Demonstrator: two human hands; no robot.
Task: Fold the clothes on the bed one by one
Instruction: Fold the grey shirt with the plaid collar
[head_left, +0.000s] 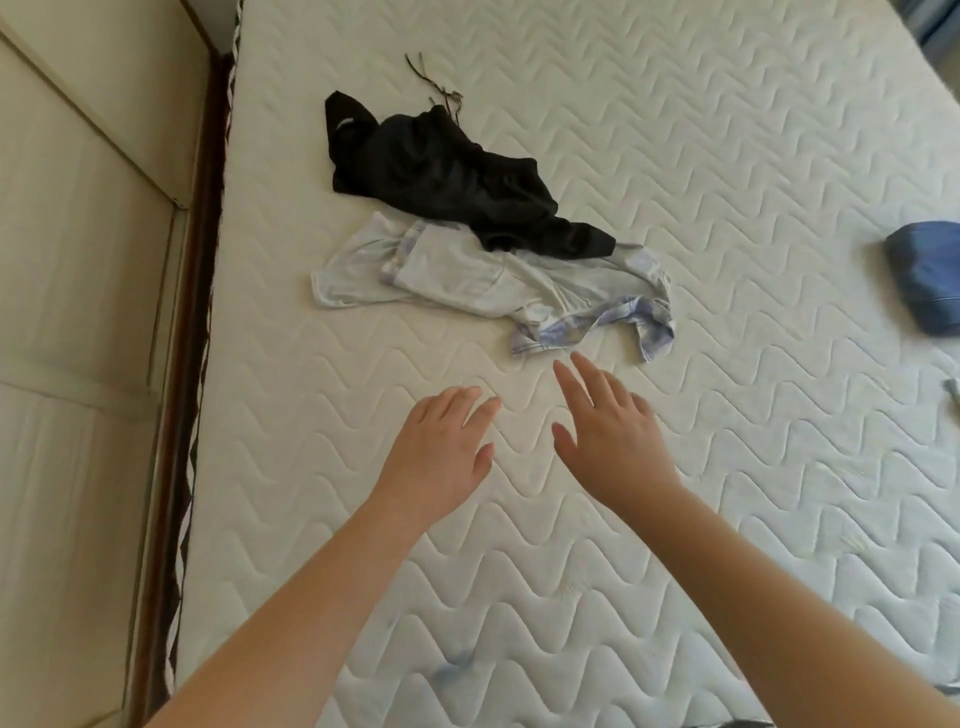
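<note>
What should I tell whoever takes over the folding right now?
Left hand and right hand: both open, holding nothing, just short of the clothes.
Pale blue garment lies crumpled on the mattress; black garment lies behind it, overlapping its far edge.
A blue bundle sits at the right edge; whether it is folded I cannot tell.
Left: fold the pale blue one, then the black.

Two garments lay mid-bed (675, 156): the crumpled shorts (441, 171) behind, their near edge overlapping the shirt (467, 280). A folded bundle (924, 280) sat far right. Both hands, left (441, 457) and right (608, 436), hovered before the shirt. Wardrobe (78, 312) left of bed.
</note>
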